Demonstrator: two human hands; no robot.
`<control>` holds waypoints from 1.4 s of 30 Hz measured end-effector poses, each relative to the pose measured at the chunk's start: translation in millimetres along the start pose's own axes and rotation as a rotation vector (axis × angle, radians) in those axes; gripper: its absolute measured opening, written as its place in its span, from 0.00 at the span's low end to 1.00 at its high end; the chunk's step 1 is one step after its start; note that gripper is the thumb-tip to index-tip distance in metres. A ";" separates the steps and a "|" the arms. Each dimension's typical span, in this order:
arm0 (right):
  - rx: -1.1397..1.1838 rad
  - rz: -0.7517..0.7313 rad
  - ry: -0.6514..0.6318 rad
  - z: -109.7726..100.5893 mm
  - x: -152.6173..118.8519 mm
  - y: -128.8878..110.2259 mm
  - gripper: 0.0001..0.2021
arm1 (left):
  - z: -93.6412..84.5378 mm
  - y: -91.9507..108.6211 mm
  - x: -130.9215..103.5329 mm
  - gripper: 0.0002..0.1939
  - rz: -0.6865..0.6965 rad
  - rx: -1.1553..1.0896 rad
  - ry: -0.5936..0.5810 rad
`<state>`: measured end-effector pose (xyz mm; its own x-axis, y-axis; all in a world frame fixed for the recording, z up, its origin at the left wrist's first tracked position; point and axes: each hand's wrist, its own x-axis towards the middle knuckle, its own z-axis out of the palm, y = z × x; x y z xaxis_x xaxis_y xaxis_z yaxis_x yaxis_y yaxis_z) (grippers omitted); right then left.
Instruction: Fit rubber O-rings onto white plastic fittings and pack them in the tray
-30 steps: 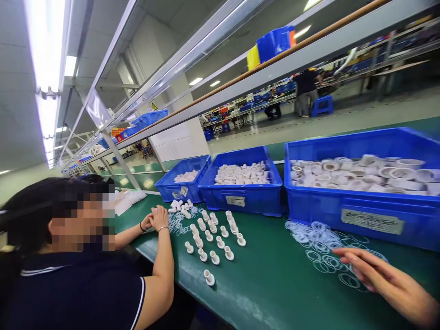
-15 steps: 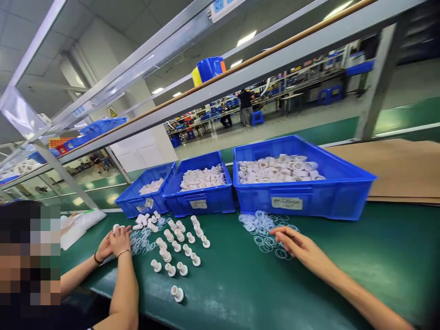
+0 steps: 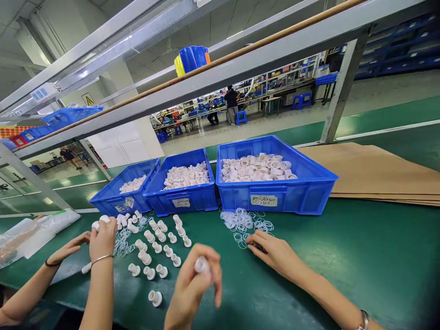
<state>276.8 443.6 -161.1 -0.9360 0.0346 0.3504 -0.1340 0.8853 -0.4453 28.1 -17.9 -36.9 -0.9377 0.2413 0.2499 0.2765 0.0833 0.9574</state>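
Observation:
My left hand (image 3: 195, 286) is raised over the near side of the green table, its fingers curled round a small white plastic fitting (image 3: 202, 265). Only the fitting's end shows; the hand is slightly blurred. My right hand (image 3: 273, 252) rests low on the table at the near edge of a heap of thin clear rings (image 3: 242, 220). Its thumb and fingertips are drawn together there; whether a ring is between them is too small to tell. Left of my left hand, several white flanged fittings (image 3: 149, 273) stand upright in loose rows.
Blue bins, a large one (image 3: 240, 192), a middle one (image 3: 161, 200) and a left one (image 3: 110, 201), hold white parts. At left a co-worker's hands (image 3: 101, 238) handle white pieces beside more rings (image 3: 123, 245). Cardboard sheets (image 3: 371, 172) lie at right, a plastic bag (image 3: 41, 233) at far left.
My left hand has come into view with a white fitting. My right hand has lowered to the rings and its fingers have closed. The view has shifted; the co-worker's hands have moved apart.

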 end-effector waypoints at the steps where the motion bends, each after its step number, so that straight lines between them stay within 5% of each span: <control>1: -0.034 -0.012 -0.019 2.8 -0.8 1.3 0.09 | 14.1 7.1 -3.2 0.14 0.008 0.011 -0.047; 5: -0.116 -0.017 -0.046 11.8 -1.6 5.6 0.09 | 55.0 25.4 -14.9 0.07 0.050 0.110 -0.359; 9: -0.094 -0.019 -0.021 14.2 -1.2 6.7 0.10 | 91.8 21.0 -37.3 0.03 0.074 0.282 -0.745; 15: 0.041 0.090 -0.005 8.1 -1.0 1.9 0.09 | 119.7 7.8 -58.9 0.13 0.007 0.363 -0.785; 20: 0.345 0.201 0.044 -3.0 2.9 -10.5 0.13 | 124.8 -5.1 -54.2 0.13 -0.153 -0.071 -0.747; 22: 0.450 0.211 0.062 -6.6 3.8 -16.0 0.15 | 152.1 -13.2 -61.8 0.13 -0.166 -0.129 -0.745; 27: 0.560 0.237 0.060 -10.3 3.7 -25.2 0.18 | 279.0 -26.1 -105.4 0.18 -0.234 -0.335 -0.561; 29: 0.575 0.232 0.045 -11.1 3.4 -27.7 0.19 | 310.9 -25.4 -117.2 0.23 -0.275 -0.362 -0.580; 31: 0.590 0.216 0.020 -12.7 2.9 -30.5 0.20 | 320.4 -23.0 -121.0 0.21 -0.289 -0.335 -0.612; 42: 0.452 0.111 -0.064 -15.8 0.0 -24.3 0.18 | 308.5 -20.4 -110.2 0.15 -0.343 -0.385 -0.584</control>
<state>285.2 429.4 -137.2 -0.9688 0.0763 0.2357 -0.1475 0.5867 -0.7963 190.6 252.0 -128.6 -0.6651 0.7420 -0.0842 -0.2020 -0.0702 0.9769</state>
